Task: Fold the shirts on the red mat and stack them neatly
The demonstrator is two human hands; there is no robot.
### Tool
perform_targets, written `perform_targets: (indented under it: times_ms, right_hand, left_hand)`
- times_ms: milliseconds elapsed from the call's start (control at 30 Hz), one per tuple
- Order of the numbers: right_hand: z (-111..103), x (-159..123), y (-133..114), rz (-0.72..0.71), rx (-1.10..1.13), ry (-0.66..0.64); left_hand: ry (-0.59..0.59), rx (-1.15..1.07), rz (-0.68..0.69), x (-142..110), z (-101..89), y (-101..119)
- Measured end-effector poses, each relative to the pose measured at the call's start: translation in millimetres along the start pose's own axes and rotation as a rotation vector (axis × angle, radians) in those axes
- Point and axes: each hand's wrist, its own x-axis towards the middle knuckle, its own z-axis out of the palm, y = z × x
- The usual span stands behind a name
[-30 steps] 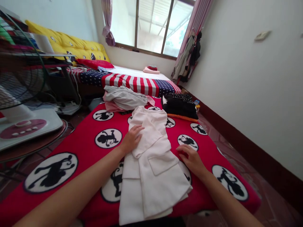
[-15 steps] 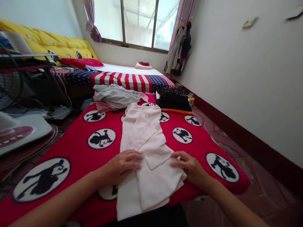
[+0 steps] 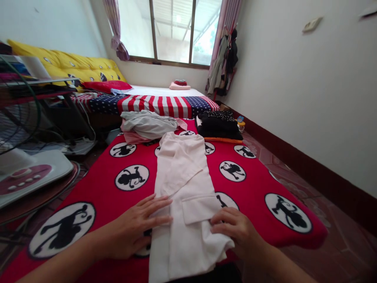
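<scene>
A long-sleeved white top (image 3: pixel 191 243) lies lengthwise before me, its sides folded in to make a narrow strip. One sleeve (image 3: pixel 181 171) crosses its middle, and a flap-like piece of the same cloth shows lower down. My left hand (image 3: pixel 143 220) rests on the left edge of the top, fingers spread and fairly flat. At the right edge, the curled fingers of my right hand (image 3: pixel 235 230) grip the cloth, which bunches below them; the thumb is hidden.
Beneath lies a red blanket (image 3: pixel 97 177) with monkey prints. Behind the top are a pile of grey and pink clothes (image 3: pixel 149 125) and a stack of dark clothes (image 3: pixel 219 125). A white appliance (image 3: pixel 32 173) stands at left; a bed (image 3: pixel 165 105) lies beyond.
My right hand has pulled the right side of the top inward, and its lower edge now bunches. The sleeve's end looks shifted. My left hand has spread its fingers flatter.
</scene>
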Motion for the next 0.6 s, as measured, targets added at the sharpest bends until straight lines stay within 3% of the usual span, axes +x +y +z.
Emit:
perform_targets:
  times_ms: [300,467,600]
  right_hand:
    - [-4,25,31,0.089,-0.196,-0.114]
    - [1,51,28,0.021,-0.090,-0.322]
    - [-3,55,10,0.103,0.072,-0.308]
  left_hand:
    - [0.118,-0.021,0.041,41,19.7,-18]
    - [0.026,-0.178,0.022,52,5.1,-14]
    - [0.017,-0.296,0.006,46,-9.4,2]
